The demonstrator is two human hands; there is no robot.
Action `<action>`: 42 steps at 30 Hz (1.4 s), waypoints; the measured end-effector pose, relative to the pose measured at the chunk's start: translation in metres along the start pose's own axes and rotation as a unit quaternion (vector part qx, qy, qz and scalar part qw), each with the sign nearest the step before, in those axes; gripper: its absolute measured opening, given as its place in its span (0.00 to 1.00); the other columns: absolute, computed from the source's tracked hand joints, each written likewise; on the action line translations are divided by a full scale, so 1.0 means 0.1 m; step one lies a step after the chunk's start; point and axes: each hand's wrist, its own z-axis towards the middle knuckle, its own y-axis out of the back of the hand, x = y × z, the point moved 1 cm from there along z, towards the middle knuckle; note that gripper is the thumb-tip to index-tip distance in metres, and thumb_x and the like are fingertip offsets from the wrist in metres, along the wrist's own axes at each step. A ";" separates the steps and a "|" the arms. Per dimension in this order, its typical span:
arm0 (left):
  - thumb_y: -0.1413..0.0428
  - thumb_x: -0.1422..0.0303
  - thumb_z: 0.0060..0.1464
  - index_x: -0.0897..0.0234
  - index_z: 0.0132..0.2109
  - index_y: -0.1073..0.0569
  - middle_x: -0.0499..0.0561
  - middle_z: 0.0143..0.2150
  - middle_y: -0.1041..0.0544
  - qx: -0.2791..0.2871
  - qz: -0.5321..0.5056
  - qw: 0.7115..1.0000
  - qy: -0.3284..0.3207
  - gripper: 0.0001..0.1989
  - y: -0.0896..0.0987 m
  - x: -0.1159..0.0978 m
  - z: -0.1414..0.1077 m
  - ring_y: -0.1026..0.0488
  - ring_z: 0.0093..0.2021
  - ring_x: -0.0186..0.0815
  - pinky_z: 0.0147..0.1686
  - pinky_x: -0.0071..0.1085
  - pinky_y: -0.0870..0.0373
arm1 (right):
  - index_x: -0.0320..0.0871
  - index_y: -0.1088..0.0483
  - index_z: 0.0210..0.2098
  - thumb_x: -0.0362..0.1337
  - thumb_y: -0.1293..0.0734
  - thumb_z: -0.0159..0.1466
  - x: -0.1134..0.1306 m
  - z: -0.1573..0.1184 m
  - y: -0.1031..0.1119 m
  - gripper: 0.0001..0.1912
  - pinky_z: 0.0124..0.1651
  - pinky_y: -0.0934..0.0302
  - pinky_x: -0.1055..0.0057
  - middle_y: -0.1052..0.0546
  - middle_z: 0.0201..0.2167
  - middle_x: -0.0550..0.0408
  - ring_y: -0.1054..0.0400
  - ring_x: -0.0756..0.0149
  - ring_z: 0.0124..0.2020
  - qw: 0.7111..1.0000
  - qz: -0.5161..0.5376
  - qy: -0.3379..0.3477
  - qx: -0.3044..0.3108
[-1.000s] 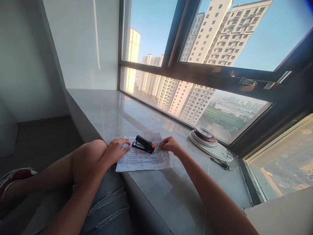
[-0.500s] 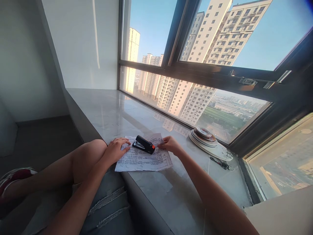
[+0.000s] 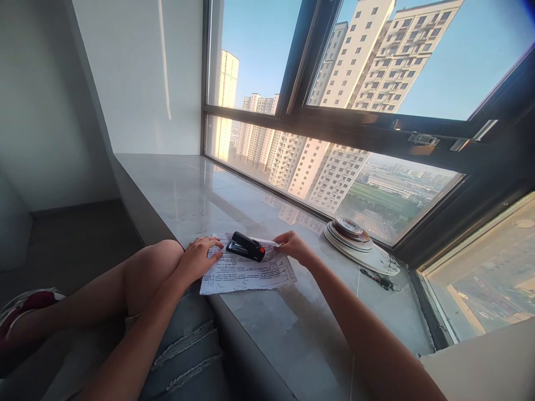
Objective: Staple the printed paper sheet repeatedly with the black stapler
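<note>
Left hand (image 3: 199, 257) palm down, fingers loosely spread, at the left side of the printed paper (image 3: 251, 277); right hand (image 3: 295, 248) pinching the paper's raised far right edge. The black stapler (image 3: 246, 248) lies on the paper between the hands, its orange-marked end toward the right one. The paper rests on the windowsill (image 3: 167, 184), with stacked plates (image 3: 358, 245) near the window (image 3: 267, 139).

1 head view | I look forward and down | windowsill (image 3: 179, 186) below, window (image 3: 343, 116) ahead-right | left hand (image 3: 199, 256), right hand (image 3: 295, 248) fairly near
</note>
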 end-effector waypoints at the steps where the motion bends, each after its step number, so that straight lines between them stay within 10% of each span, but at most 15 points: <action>1: 0.46 0.59 0.58 0.54 0.46 0.20 0.51 0.57 0.23 -0.001 0.000 1.000 0.000 0.13 0.00 0.00 0.00 0.31 0.61 0.49 0.60 0.45 0.36 | 0.37 0.18 0.35 0.34 0.27 0.49 0.02 -0.01 0.02 0.13 0.26 0.42 0.77 0.20 0.27 0.53 0.31 0.69 0.26 1.000 -0.019 0.009 0.004; 8: 0.46 0.59 0.59 0.54 0.47 0.21 0.51 0.58 0.24 0.005 -0.001 1.000 -0.003 0.14 0.01 -0.01 -0.01 0.32 0.62 0.49 0.61 0.45 0.36 | 0.40 0.23 0.51 0.45 0.26 0.58 0.15 -0.15 0.24 0.24 0.47 0.30 0.67 0.21 0.47 0.47 0.28 0.61 0.46 0.974 0.057 0.005 0.221; 15: 0.47 0.57 0.59 0.55 0.47 0.21 0.51 0.58 0.24 0.011 -0.001 1.000 0.001 0.15 0.01 0.01 0.00 0.32 0.61 0.49 0.60 0.45 0.36 | 0.40 0.23 0.50 0.44 0.26 0.60 0.22 -0.19 0.18 0.21 0.55 0.30 0.53 0.23 0.49 0.44 0.28 0.55 0.51 0.941 0.150 0.022 0.303; 21: 0.47 0.58 0.58 0.55 0.46 0.21 0.51 0.58 0.24 0.004 0.004 1.000 -0.012 0.14 -0.04 0.08 0.03 0.31 0.60 0.49 0.60 0.44 0.36 | 0.40 0.22 0.46 0.43 0.28 0.60 0.32 -0.17 0.04 0.18 0.47 0.26 0.58 0.21 0.42 0.46 0.25 0.57 0.45 0.960 0.056 0.049 0.270; 27: 0.47 0.57 0.59 0.54 0.47 0.21 0.50 0.57 0.24 0.005 0.009 1.000 -0.009 0.15 -0.03 0.07 0.03 0.31 0.60 0.49 0.60 0.44 0.36 | 0.47 0.19 0.42 0.40 0.23 0.55 0.29 -0.12 -0.01 0.15 0.39 0.29 0.69 0.24 0.39 0.53 0.27 0.64 0.38 0.953 -0.160 0.217 0.141; 42: 0.48 0.56 0.59 0.53 0.48 0.21 0.50 0.59 0.25 0.020 0.018 1.000 0.002 0.16 0.00 0.01 0.03 0.32 0.61 0.49 0.59 0.45 0.34 | 0.50 0.25 0.53 0.37 0.27 0.60 0.33 -0.22 -0.08 0.20 0.59 0.37 0.62 0.30 0.54 0.50 0.33 0.58 0.54 0.888 -0.238 0.347 0.185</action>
